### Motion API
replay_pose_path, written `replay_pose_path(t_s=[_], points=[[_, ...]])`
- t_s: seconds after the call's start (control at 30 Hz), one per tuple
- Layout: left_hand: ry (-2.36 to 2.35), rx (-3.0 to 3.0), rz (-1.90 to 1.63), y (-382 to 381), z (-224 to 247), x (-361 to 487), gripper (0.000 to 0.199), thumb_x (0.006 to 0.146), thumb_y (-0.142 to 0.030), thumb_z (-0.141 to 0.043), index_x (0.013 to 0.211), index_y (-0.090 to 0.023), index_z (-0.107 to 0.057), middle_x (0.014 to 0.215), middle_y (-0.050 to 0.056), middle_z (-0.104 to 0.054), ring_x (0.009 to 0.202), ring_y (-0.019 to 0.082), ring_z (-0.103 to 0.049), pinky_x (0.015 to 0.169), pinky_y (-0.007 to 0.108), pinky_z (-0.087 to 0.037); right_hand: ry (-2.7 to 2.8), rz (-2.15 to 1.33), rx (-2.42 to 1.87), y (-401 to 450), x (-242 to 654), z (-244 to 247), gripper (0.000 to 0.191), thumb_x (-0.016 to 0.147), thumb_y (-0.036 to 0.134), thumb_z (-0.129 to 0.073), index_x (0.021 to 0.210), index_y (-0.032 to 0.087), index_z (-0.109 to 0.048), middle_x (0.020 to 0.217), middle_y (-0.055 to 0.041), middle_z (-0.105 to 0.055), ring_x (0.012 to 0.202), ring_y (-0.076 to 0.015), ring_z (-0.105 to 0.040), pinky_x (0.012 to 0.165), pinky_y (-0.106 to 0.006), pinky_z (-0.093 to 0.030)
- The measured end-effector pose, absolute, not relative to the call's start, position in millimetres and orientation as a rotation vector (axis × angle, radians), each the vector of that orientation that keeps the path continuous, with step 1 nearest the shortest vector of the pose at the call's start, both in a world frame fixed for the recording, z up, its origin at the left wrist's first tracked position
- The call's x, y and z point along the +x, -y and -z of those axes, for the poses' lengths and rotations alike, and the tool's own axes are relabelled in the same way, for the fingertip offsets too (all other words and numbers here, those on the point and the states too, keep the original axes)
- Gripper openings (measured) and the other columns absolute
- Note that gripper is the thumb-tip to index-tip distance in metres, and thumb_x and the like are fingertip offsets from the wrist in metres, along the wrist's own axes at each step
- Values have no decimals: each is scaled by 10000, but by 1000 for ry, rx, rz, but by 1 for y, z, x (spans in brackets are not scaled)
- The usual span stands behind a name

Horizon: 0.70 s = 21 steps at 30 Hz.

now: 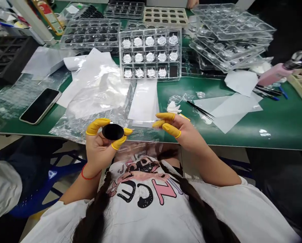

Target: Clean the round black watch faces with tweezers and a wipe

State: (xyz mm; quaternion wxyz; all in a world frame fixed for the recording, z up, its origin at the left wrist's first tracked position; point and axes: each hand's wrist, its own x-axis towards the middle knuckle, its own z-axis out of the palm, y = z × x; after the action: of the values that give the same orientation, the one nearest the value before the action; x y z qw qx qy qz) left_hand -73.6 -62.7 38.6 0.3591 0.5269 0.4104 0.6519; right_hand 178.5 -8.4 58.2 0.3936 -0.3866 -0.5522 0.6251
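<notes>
My left hand (100, 145) wears yellow finger cots and grips a round black-faced disc (113, 132), which looks like a watch head with a small metal part at its top edge. The thumb and fingers hold it by the rim, just over the table's front edge. To its right, my right hand (188, 131), also in yellow finger cots, has its fingers apart with nothing visible between them. It is nearest to white paper strips (144, 101) and a crumpled white tissue (173, 107). Black tweezers (200, 110) lie beyond that hand.
A clear tray (150, 54) of round silvery pieces stands behind the hands; one compartment shows black. Stacked clear trays (232, 37) are at back right, near a pink bottle (274, 74). A phone (40, 105) and plastic film (97, 101) lie left on the green table (287, 125).
</notes>
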Motion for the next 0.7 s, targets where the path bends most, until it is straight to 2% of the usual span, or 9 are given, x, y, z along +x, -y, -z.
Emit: replay_pose_path(t_s=[0.13,0.33,0.5,0.6,0.7], points=[[-910,1346,-1524,28,-42,-50,502,753,-53,-830,1145,-239,-579,889,-19,-805,811,182,-790,814,256,-674,1236,-1649,-993,0,197,-59,453,748,430,-857,1073,192,-650,817,-2,-762,740,-115,-713,790,-293,-603],[-870,1311,-1445,-7,-39,-20,474,772,-82,-821,1136,-214,-548,867,-10,-800,823,194,-791,807,262,-678,1138,-1604,-1098,-15,220,-51,485,693,374,-887,1073,188,-650,740,33,-726,728,-112,-715,807,-294,-603],[-875,1368,-1481,-24,-27,-12,500,786,-53,-789,1184,-231,-543,912,-21,-793,870,172,-789,865,279,-665,1154,-1542,-1149,-28,233,-43,444,701,415,-876,1025,186,-678,760,4,-738,719,-140,-726,777,-323,-620],[-959,1556,-1637,-32,-20,-13,540,770,-60,-798,1218,-241,-557,1012,-15,-763,985,161,-772,990,294,-615,1192,-1175,-1242,-26,242,-50,298,757,373,-846,962,201,-714,804,-1,-741,745,-149,-732,756,-317,-615],[-998,1713,-1762,-34,-21,-10,586,754,-62,-801,1246,-255,-548,1140,-4,-700,990,152,-768,990,287,-615,1174,-472,-1282,-12,247,-71,189,828,267,-795,1005,227,-746,868,-3,-736,808,-162,-728,748,-322,-595]])
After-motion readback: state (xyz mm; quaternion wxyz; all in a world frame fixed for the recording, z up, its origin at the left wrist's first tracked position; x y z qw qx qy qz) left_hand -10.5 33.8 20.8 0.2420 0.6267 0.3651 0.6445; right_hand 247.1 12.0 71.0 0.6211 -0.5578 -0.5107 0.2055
